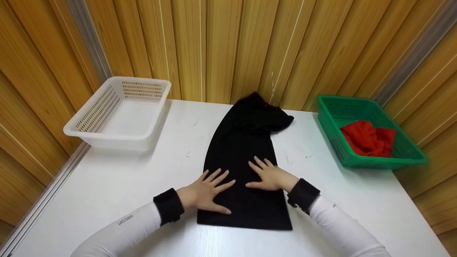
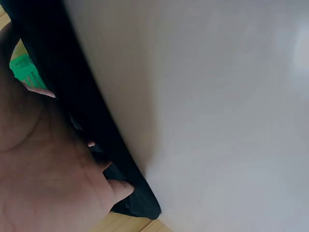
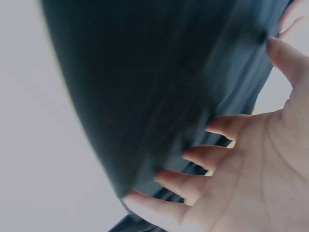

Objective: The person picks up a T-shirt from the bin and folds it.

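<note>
Wood-panelled walls box in a white tabletop [image 1: 107, 185]. From the head view I log a black garment [image 1: 246, 153] laid lengthwise at the middle, near end squared off toward the person, far end bunched against the back wall. Both hands lie flat on its near half with fingers spread and straight: left hand [image 1: 207, 192] over the left edge, right hand [image 1: 269, 176] toward the right edge, neither gripping anything. White basket [image 1: 117, 110] sits at the back left, no contents visible. Green basket [image 1: 371, 132] sits at the right with a red cloth [image 1: 367, 137] heaped inside.

Left wrist view: palm of the left hand [image 2: 48, 164] close to the lens, dark cloth edge running diagonally beside bare tabletop [image 2: 217, 121]. A sliver of green shows behind.

Right wrist view: blurred. Right hand [image 3: 241, 159] fingers extended onto the garment [image 3: 154, 82], not curled round it.

Risk, as I judge it: pressing flat palms outward could drag the whole cloth over the smooth top instead of flattening it, skewing the edges. The bunched far end looks likely to keep its creases unless dealt with separately.
</note>
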Demonstrator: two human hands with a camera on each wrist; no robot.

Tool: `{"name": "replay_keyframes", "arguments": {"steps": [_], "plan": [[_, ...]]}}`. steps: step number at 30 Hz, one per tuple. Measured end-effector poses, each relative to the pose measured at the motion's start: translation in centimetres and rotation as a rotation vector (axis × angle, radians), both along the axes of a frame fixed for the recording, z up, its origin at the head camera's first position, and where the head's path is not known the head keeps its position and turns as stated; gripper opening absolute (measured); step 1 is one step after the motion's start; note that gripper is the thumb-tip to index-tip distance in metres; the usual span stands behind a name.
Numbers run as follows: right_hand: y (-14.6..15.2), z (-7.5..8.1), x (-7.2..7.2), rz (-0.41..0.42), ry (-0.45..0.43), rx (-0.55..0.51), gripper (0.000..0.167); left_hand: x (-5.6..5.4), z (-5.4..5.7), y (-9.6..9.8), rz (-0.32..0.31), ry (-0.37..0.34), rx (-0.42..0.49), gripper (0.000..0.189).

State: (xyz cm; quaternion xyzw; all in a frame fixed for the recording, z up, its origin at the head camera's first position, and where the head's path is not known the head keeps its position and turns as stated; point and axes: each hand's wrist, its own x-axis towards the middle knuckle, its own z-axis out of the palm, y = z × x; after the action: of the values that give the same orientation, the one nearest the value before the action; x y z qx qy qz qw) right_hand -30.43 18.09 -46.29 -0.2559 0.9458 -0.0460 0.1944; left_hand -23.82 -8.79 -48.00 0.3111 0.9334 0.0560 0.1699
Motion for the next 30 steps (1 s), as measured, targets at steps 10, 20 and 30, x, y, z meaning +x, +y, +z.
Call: {"name": "replay_keyframes", "arguments": {"steps": [10, 20, 30], "plan": [[1.2, 0.3, 7.6, 0.075, 0.009, 0.001, 0.087, 0.9, -0.6, -1.5, -0.031, 0.031, 0.028, 0.09], [2.2, -0.7, 10.0, 0.174, 0.066, -0.07, 0.082, 3.1, -0.2, -1.7, -0.081, 0.066, 0.038, 0.081], [3.1, -0.7, 12.1, 0.311, 0.278, -0.044, 0.078, 6.2, 0.2, -1.9, -0.177, 0.298, -0.014, 0.068]]}}
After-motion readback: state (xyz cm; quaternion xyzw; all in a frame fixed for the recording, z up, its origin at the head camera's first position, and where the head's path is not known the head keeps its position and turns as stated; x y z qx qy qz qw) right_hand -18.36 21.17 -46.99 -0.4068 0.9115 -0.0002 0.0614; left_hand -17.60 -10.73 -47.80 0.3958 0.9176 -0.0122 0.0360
